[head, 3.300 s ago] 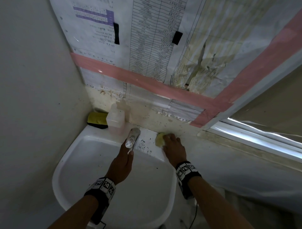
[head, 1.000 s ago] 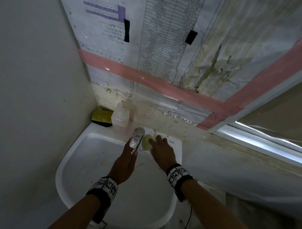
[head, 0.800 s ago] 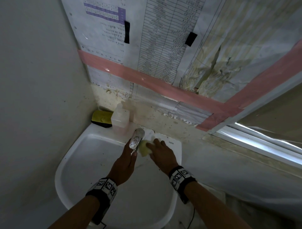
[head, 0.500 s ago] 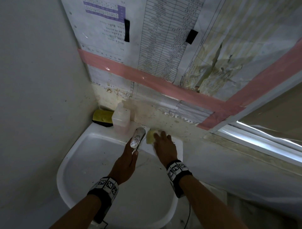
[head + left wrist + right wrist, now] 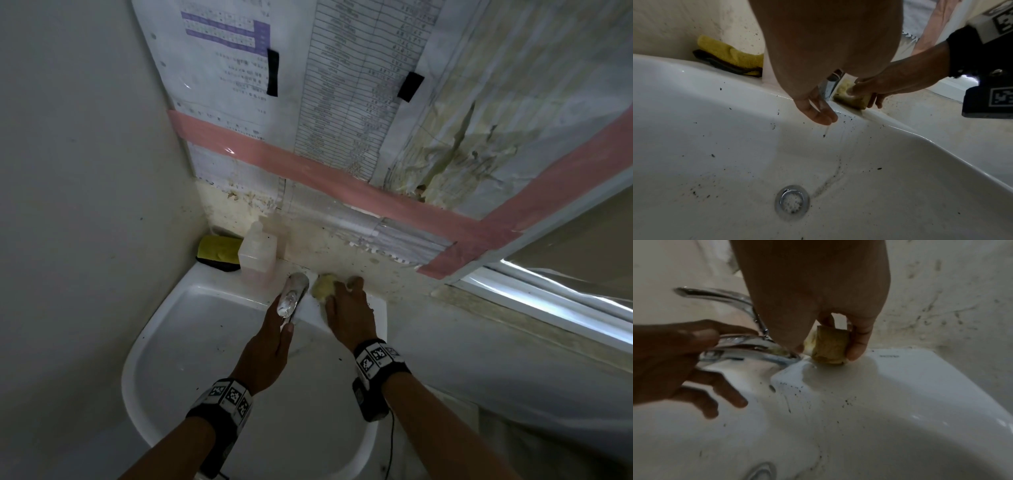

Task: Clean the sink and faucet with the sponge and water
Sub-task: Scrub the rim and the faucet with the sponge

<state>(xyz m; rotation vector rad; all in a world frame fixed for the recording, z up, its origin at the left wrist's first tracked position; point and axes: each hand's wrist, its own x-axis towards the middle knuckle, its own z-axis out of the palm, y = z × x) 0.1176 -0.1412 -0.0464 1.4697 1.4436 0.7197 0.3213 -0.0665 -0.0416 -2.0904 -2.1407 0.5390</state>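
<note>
The white sink (image 5: 191, 342) is speckled with black grit, and dirty water trails to its drain (image 5: 792, 202). My right hand (image 5: 346, 308) pinches a small yellow sponge (image 5: 322, 287) and presses it on the sink's back ledge, right against the base of the chrome faucet (image 5: 293, 298). In the right wrist view the sponge (image 5: 829, 344) sits between thumb and fingers beside the faucet (image 5: 748, 344). My left hand (image 5: 270, 346) is under the spout, thumb lying on top of it. Its fingers (image 5: 818, 112) hang straight down over the basin (image 5: 715, 129), water dripping off them.
A clear soap bottle (image 5: 257, 260) stands on the ledge left of the faucet. A yellow cloth (image 5: 219, 251) lies in the back left corner. Stained wall with taped papers (image 5: 342, 102) rises behind. A dirty sill and a window frame (image 5: 548, 308) run to the right.
My right hand has rubbed the sponge from the right part of the ledge leftward, then back and forth by the faucet, ending against its base. The left hand stays under the spout.
</note>
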